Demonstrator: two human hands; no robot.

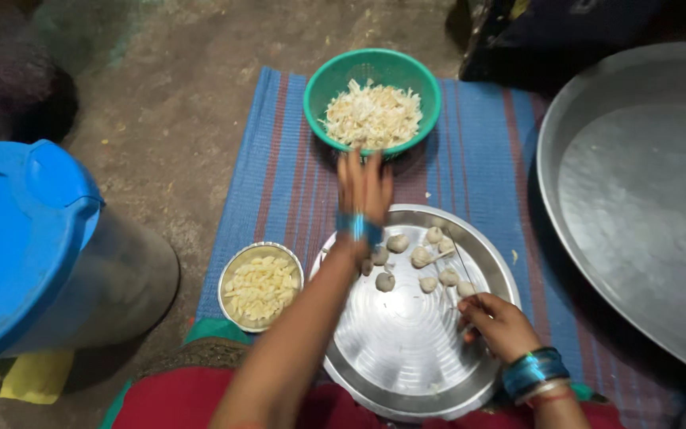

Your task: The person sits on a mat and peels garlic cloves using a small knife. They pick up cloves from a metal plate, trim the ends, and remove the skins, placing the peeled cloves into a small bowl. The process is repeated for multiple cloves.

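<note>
Dumplings [422, 257], approx 9, on steel plate [406, 349]; 2 hands, left hand [364, 187] at green basket [372, 99].

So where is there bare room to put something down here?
The near half of the round steel plate is bare, and the big tray on the right is bare too. The plate's far side is crowded with dough balls. A mat strip shows between green basket and tray.

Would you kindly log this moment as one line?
left hand: reaching to green basket | right hand: on steel plate | dumplings: on plate
</note>
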